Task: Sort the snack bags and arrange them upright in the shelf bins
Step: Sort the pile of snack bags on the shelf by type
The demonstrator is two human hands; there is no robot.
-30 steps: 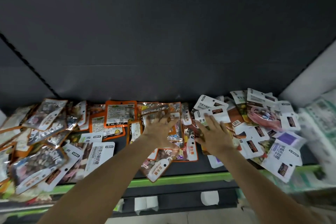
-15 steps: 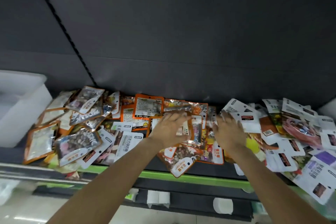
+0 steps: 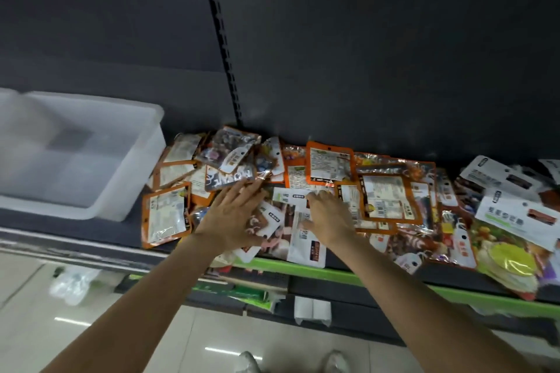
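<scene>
Orange-edged and clear plastic snack bags [image 3: 330, 166] lie in a loose, overlapping heap on the dark shelf [image 3: 127, 230], none of them upright yet. Most are flat, glossy pouches with a hang hole at the top; some show printed labels and barcodes, others let the contents show through. At three o'clock from the heap's middle sits a cluster of white-backed bags [image 3: 512, 212], so the kinds look only partly separated.

The left hand [image 3: 233, 218] lies flat on the pile with fingers straight and spread, pressing the bags under it rather than gripping one. The right hand [image 3: 328, 215] rests just beside it at three o'clock, fingers reaching forward onto a white bag; blur makes it impossible to tell whether they pinch anything. The flat, spread posture probably serves to spread the slippery pouches apart so that like ones can be picked out.

At nine o'clock from the heap, close beside it, stands a translucent white bin [image 3: 91, 157], rectangular, smooth-walled and apparently empty: the likely place for sorted bags. A green strip [image 3: 348, 274] runs along the shelf's front edge at six o'clock, under both forearms.
</scene>
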